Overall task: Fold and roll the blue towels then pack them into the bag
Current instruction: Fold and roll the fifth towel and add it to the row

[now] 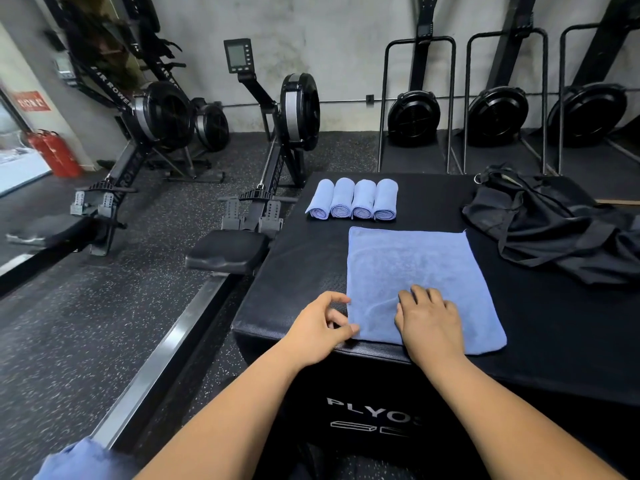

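Note:
A blue towel (419,268) lies flat on the black plyo box (304,258). My left hand (320,329) pinches the towel's near left corner between thumb and fingers. My right hand (427,318) rests palm down on the towel's near half, fingers spread. Behind the flat towel, several rolled blue towels (352,199) lie side by side in a row. The black bag (554,223) lies crumpled and limp on the box at the right.
A rowing machine with its seat (227,251) and rail stands close to the box's left side. More rowers stand upright along the back wall. More blue cloth (83,459) shows at the bottom left corner. Red fire extinguishers (57,154) stand at far left.

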Available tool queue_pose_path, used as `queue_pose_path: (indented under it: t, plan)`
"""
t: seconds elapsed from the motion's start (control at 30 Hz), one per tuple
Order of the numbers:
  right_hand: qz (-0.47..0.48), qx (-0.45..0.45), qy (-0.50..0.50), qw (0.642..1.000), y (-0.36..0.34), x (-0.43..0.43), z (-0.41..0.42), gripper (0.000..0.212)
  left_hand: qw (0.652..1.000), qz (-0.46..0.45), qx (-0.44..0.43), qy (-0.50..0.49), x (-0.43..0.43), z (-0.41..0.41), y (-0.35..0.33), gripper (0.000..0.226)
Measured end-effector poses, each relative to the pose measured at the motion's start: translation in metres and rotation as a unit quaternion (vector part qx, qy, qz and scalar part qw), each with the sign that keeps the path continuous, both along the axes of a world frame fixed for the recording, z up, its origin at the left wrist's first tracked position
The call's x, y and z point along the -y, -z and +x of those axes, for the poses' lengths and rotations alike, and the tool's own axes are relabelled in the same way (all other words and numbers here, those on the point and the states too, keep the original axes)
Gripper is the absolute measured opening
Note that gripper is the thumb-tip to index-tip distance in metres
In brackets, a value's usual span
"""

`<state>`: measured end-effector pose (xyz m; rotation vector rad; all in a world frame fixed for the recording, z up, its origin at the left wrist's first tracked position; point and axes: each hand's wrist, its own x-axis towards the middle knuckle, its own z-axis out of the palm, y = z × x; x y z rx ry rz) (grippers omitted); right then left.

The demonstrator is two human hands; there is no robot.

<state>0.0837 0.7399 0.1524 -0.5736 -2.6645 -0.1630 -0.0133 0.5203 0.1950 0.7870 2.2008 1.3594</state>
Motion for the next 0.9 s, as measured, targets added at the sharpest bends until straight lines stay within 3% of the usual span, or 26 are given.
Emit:
queue_pose_path:
  t: [0.2, 0.4, 0.53, 0.63, 0.73, 0.9]
  plan:
    - [-0.037, 0.017, 0.034, 0.999, -0.006, -0.002, 0.003, 0.037, 0.994, -0.06, -0.085, -0.019, 0.005, -0.004, -0.002, 0.039]
    - [-0.114, 0.043, 0.061, 0.991, -0.008, 0.001, 0.012, 0.048, 0.939, -0.166, -0.276, -0.123, -0.005, -0.005, 0.007, 0.034]
    - [-0.14, 0.08, 0.045, 0.986, -0.011, 0.002, 0.016, 0.059, 0.903, -0.177, -0.391, -0.017, -0.006, -0.01, 0.022, 0.044]
    - [-0.133, 0.076, 0.046, 0.987, -0.008, -0.007, 0.023, 0.058, 0.892, -0.195, -0.405, -0.037, -0.007, -0.009, 0.029, 0.04]
    - [-0.097, 0.012, 0.067, 0.993, -0.007, -0.024, 0.034, 0.052, 0.887, -0.172, -0.423, -0.07, -0.02, -0.005, 0.019, 0.037]
    - [-0.11, -0.069, 0.154, 0.98, -0.014, -0.053, 0.057, 0.03, 0.888, -0.165, -0.425, 0.066, -0.07, 0.008, 0.001, 0.053]
